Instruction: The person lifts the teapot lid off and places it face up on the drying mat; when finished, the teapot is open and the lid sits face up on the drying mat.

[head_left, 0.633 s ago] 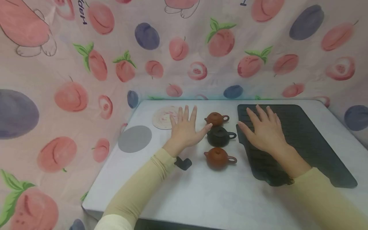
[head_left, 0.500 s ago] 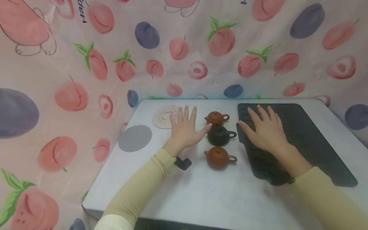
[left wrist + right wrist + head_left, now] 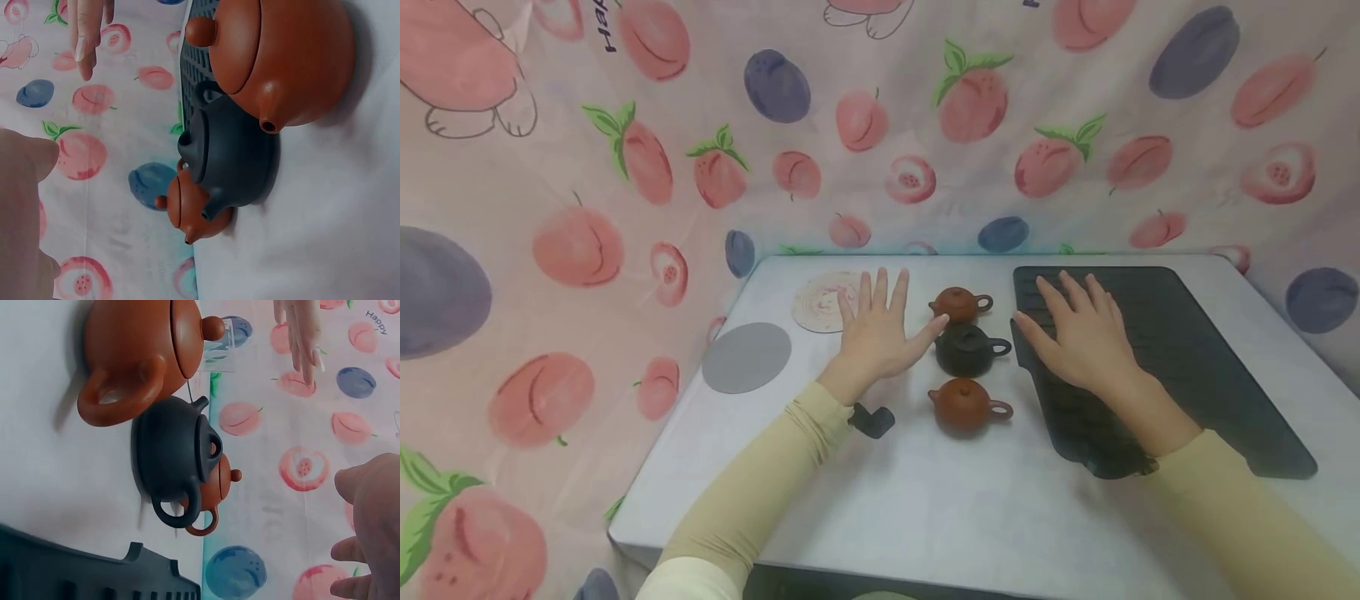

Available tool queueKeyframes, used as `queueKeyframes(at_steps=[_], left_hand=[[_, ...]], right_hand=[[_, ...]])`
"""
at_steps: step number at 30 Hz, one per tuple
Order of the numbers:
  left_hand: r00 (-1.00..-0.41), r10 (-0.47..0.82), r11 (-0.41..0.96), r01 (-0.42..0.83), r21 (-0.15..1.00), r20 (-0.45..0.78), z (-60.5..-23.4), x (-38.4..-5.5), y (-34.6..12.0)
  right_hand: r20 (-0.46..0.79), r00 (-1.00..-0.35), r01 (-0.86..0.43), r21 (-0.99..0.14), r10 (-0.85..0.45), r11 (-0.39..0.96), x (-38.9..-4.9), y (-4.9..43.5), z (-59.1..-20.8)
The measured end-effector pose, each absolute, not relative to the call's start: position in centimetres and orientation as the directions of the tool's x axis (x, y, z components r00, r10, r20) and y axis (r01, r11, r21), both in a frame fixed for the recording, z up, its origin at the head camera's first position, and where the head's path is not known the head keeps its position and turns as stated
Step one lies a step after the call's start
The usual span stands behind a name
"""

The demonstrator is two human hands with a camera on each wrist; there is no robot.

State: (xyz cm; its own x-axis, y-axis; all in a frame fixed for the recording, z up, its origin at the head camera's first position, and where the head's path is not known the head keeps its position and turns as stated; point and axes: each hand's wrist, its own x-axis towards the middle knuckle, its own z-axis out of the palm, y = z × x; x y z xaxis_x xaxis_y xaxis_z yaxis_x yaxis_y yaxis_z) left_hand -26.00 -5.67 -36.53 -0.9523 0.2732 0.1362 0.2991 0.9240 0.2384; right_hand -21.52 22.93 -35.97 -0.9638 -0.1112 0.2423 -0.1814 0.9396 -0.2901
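Fingers: mine, straight + spread, gripping nothing; L hand (image 3: pixel 874 337) and R hand (image 3: pixel 1090 337) alike, palms down.
Teapots: one row, from near the back edge of the smooth white rectangular table (image 3: pixel 955 517) to approx. mid-table. Rear = small round red-brown clay teapot (image 3: pixel 957 307); mid = squat matte-black teapot (image 3: pixel 964 350) w/ loop-topped lid; nearest me = round glossy red-brown clay teapot (image 3: pixel 962 407). All upright, lids on; can't tell if any touch.
Tray: flat black slotted rectangular tray (image 3: pixel 1210 350), table's R half, far end just short of back edge.
Discs: thin round cream disc w/ pink pattern (image 3: pixel 816 304) nr back-L corner; thin plain grey disc (image 3: pixel 747 358) nr L edge.
Hand pos.: L hovers btwn patterned disc and pots; R hovers over tray's L side. Wrist views show both clear of pots.
Why so: spouts all L, handles all R, prob. so R hand meets handles; row sits mid-table, I'd guess, for equal reach. Hands raised flat likely to keep pots undisturbed.
Qty: 3 pots (2 red-brown, 1 black), 3 lids, 1 tray, 2 discs (1 patterned, 1 grey), 2 hands.
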Motion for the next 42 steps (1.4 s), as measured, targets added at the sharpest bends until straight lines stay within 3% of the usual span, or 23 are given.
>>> queueKeyframes(at_steps=[8,17,20,25,29,35,42], left_hand=[[-0.922,0.354,0.884,0.385,0.266,0.158,-37.4,-25.2,-5.3],[-0.811,0.503,0.652,0.582,0.485,0.298,-40.3,-24.0,-4.1],[-0.825,0.472,0.563,0.553,0.614,0.311,-41.7,-23.7,-4.1],[-0.884,0.429,0.49,0.4,0.775,0.186,-44.4,-22.9,-5.1],[-0.9,0.414,0.537,0.364,0.761,0.138,-46.3,-22.5,-6.0],[-0.869,0.47,0.62,0.451,0.642,0.156,-47.3,-22.3,-6.1],[-0.849,0.501,0.633,0.492,0.598,0.169,-47.1,-22.5,-5.7]], right_hand=[[0.253,-0.952,-0.246,-0.308,-0.17,0.919,-22.0,21.7,-37.4],[0.279,-0.919,-0.375,-0.41,-0.277,0.831,-20.6,19.5,-39.5],[0.306,-0.899,-0.423,-0.432,-0.312,0.797,-20.2,18.4,-40.2],[0.346,-0.85,-0.518,-0.41,-0.398,0.75,-20.0,16.9,-41.6],[0.337,-0.829,-0.552,-0.364,-0.446,0.751,-19.6,16.3,-42.1],[0.341,-0.838,-0.528,-0.305,-0.427,0.792,-18.9,16.2,-41.7],[0.414,-0.806,-0.535,-0.206,-0.423,0.819,-19.0,15.9,-41.9]])
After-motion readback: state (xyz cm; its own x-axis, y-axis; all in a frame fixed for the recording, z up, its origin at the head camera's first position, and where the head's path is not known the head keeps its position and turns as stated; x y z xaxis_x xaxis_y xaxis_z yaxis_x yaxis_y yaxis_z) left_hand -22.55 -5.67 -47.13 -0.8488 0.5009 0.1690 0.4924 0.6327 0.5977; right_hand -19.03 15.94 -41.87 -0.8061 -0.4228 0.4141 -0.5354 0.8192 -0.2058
